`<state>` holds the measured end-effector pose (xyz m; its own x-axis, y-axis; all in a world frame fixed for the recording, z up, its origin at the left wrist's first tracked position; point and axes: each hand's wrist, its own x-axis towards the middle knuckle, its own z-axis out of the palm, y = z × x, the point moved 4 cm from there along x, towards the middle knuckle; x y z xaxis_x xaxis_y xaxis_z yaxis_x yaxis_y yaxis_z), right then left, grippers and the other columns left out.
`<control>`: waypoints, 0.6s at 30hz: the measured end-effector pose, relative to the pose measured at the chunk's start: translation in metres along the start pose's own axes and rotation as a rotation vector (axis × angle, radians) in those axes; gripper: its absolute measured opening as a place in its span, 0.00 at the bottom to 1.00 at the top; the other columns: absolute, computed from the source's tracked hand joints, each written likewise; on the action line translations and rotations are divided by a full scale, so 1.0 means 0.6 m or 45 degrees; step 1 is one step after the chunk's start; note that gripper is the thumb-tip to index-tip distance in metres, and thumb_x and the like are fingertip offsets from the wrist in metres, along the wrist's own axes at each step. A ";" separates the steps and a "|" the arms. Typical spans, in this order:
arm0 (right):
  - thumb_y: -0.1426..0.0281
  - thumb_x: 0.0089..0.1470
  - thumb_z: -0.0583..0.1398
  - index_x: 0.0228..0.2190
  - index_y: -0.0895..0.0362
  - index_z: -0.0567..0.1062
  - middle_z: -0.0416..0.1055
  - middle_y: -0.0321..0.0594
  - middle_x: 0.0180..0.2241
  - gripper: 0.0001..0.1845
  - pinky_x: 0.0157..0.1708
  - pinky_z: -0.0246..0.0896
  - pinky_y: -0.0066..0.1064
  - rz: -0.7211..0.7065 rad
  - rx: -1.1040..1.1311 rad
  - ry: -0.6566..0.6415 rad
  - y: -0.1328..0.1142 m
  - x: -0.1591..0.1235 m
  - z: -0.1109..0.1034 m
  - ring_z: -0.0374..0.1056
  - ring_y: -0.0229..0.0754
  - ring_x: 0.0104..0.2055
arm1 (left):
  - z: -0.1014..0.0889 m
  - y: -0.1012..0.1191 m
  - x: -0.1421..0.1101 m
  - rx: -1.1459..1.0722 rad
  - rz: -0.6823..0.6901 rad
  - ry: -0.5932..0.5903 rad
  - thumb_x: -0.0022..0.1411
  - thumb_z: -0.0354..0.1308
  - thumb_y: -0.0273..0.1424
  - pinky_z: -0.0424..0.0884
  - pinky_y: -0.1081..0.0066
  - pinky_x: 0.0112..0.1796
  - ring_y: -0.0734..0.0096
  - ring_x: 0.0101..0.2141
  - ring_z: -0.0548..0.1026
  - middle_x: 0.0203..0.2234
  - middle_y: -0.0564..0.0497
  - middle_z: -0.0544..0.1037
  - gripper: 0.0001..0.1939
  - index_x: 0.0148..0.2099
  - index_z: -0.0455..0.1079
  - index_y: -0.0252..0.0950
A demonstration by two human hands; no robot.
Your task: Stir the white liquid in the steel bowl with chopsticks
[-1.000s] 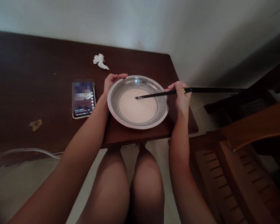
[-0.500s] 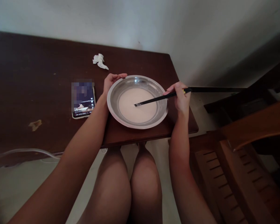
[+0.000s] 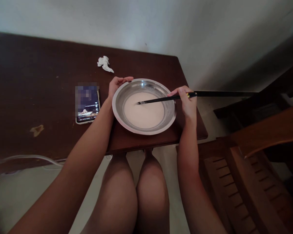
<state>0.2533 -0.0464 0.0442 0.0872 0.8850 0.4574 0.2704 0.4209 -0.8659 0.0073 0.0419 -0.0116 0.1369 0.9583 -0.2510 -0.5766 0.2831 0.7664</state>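
Observation:
A wide metal bowl [image 3: 117, 115] stands near the front edge of the dark wooden table, holding a pale, creamy liquid [image 3: 144, 113]. My left hand [image 3: 116, 85] grips the bowl's far left rim, its fingers stretched along the outside; the thumb is hard to make out. In my right hand [image 3: 187, 99] is a pair of black chopsticks [image 3: 161, 99] with gold marks near the top end. They slant over the bowl's right rim, and their tips dip into the liquid left of its middle.
Left of the bowl lies a phone [image 3: 88, 104] with its screen lit. A crumpled white tissue [image 3: 104, 63] is behind it on the table [image 3: 39, 78]. A white cable [image 3: 34, 157] runs along the front edge. At the right stands a slatted wooden chair [image 3: 227, 175], and a wall rises behind.
The chopsticks' tips have moved slightly left and away from me through the liquid, and my right hand has shifted a little left. My left hand and the bowl stay nearly still.

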 end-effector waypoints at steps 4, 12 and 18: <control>0.52 0.55 0.52 0.22 0.54 0.71 0.68 0.31 0.19 0.21 0.31 0.67 0.32 0.016 0.039 0.167 0.009 0.001 -0.013 0.72 0.36 0.25 | -0.004 -0.001 0.003 0.034 0.032 0.005 0.61 0.45 0.31 0.73 0.72 0.31 0.69 0.25 0.76 0.19 0.52 0.75 0.15 0.31 0.72 0.35; 0.51 0.53 0.54 0.23 0.53 0.72 0.69 0.32 0.19 0.20 0.34 0.69 0.33 0.068 0.028 0.047 0.005 -0.001 -0.003 0.73 0.37 0.28 | -0.004 0.000 -0.001 0.081 0.025 0.031 0.60 0.47 0.32 0.73 0.72 0.33 0.67 0.29 0.77 0.20 0.51 0.76 0.13 0.31 0.72 0.37; 0.52 0.53 0.54 0.21 0.53 0.72 0.68 0.30 0.18 0.21 0.30 0.68 0.31 0.075 0.065 0.043 0.004 -0.002 -0.003 0.70 0.35 0.24 | 0.002 0.001 -0.003 -0.023 -0.013 -0.008 0.58 0.44 0.29 0.71 0.75 0.27 0.73 0.22 0.73 0.19 0.52 0.75 0.14 0.29 0.71 0.35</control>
<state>0.2557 -0.0468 0.0422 0.1342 0.9016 0.4111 0.2148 0.3785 -0.9003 0.0078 0.0401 -0.0100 0.1477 0.9556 -0.2549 -0.5895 0.2920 0.7531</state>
